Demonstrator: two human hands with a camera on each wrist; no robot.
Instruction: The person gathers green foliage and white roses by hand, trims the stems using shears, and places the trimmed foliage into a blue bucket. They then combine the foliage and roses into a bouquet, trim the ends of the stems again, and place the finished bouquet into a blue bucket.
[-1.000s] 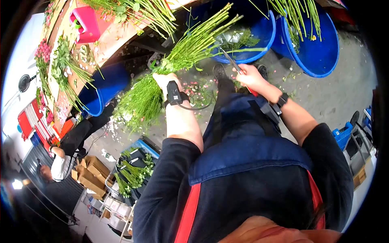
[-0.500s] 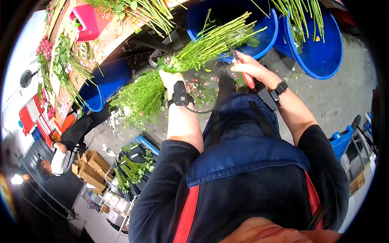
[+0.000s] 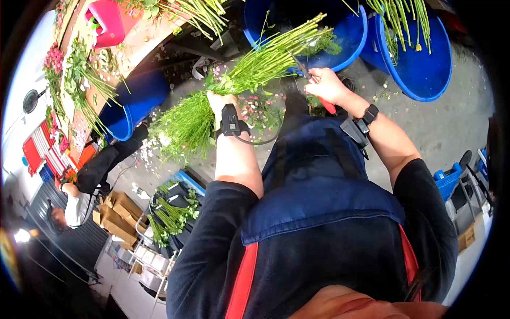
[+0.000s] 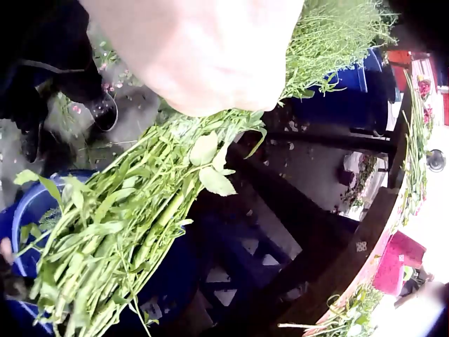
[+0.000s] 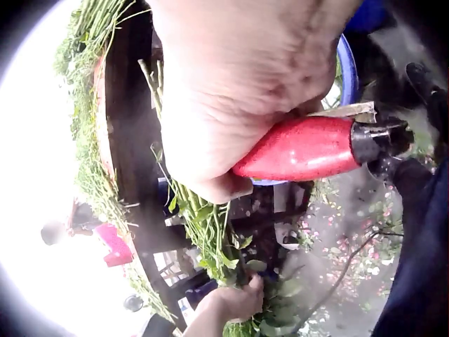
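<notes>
My left hand (image 3: 220, 103) grips a thick bunch of leafy green stems (image 3: 255, 69) around its middle. Feathery tops fan out to the lower left in the head view, and the bare ends point up and right over a blue bucket. Close to those ends, my right hand (image 3: 326, 85) holds red-handled shears (image 3: 328, 105), their dark blade tips beside the stems. The right wrist view shows the thick red handle (image 5: 302, 151) under the palm; the blades are hidden there. Leaves and stalks (image 4: 126, 217) spread below my left hand in the left wrist view.
Two blue buckets (image 3: 364, 32) (image 3: 443, 80) stand ahead, the right one under more stems. A wooden table (image 3: 141, 50) at left bears flowers, stems and a pink container (image 3: 109, 26). Petals litter the floor. Another person (image 3: 77, 207) is at far left, near cardboard boxes (image 3: 119, 218).
My right hand has shifted away from my body with the shears, turning the red handle into view. A long stem sticking out rightward below the bunch no longer shows. My left hand keeps its grip.
</notes>
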